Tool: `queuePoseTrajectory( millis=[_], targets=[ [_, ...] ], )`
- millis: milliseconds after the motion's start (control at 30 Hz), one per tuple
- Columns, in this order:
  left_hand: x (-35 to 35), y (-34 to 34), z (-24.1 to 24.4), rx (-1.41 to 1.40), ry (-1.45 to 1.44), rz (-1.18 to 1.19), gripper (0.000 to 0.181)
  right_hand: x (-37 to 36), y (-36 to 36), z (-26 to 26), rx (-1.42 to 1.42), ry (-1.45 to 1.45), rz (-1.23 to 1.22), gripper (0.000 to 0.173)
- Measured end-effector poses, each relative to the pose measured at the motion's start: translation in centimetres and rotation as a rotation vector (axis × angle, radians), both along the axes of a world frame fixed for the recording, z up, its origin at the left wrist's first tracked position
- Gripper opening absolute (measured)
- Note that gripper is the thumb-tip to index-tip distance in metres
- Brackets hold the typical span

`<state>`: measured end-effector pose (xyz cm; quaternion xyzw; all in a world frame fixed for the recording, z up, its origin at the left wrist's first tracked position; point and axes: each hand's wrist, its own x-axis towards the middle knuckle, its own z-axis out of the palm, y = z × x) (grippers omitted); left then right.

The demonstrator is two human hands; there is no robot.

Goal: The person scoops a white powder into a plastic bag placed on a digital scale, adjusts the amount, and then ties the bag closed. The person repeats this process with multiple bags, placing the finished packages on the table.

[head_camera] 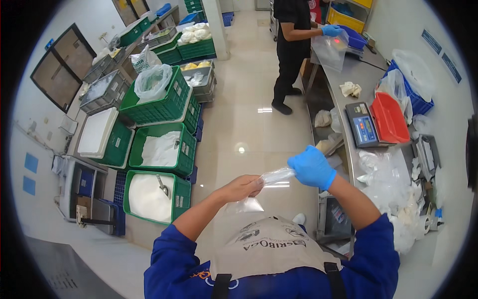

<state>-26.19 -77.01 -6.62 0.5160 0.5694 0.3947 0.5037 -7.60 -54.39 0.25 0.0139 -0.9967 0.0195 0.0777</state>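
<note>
A clear plastic bag (277,176) is stretched between my hands in front of my apron (272,243). Bare, my left hand (244,187) pinches one part of it, and a loose flap (244,205) hangs beneath that hand. A blue glove covers my right hand (313,168), which is closed around the bag's twisted other end. Some white matter seems to show low in the hanging flap, though glare makes this hard to tell.
Left stand green crates of white powder (160,149), one with a metal scoop (163,187). The steel table (338,74) on my right carries a digital scale (361,125), a red scoop-shaped tray (390,117) and plastic bags (384,179). A co-worker (293,45) handles a bag farther up.
</note>
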Motion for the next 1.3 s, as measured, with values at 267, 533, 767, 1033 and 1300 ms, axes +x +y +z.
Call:
queuePoseTrajectory(
  millis=[267,533,767,1033,1300],
  targets=[
    [-0.4,9.6,9.5,0.610,0.018,0.470,0.007,-0.8,-6.9,3.0,-1.468,-0.014,-0.069,0.030],
    [2.6,7.5,3.0,0.190,-0.022,0.247,0.008,0.5,-0.7,-3.4,-0.763,-0.055,-0.277,0.045],
    [9.8,11.4,0.3,0.223,-0.303,0.795,0.014,1.9,-5.2,-2.4,-0.764,0.571,-0.492,0.065],
    [14.0,15.6,2.7,0.274,-0.476,0.630,0.017,6.0,-1.0,0.3,-1.084,0.594,-0.688,0.070],
    [16.3,21.9,4.6,0.257,-0.219,0.045,0.019,13.7,6.0,1.7,-0.563,0.960,-0.636,0.039]
  ],
)
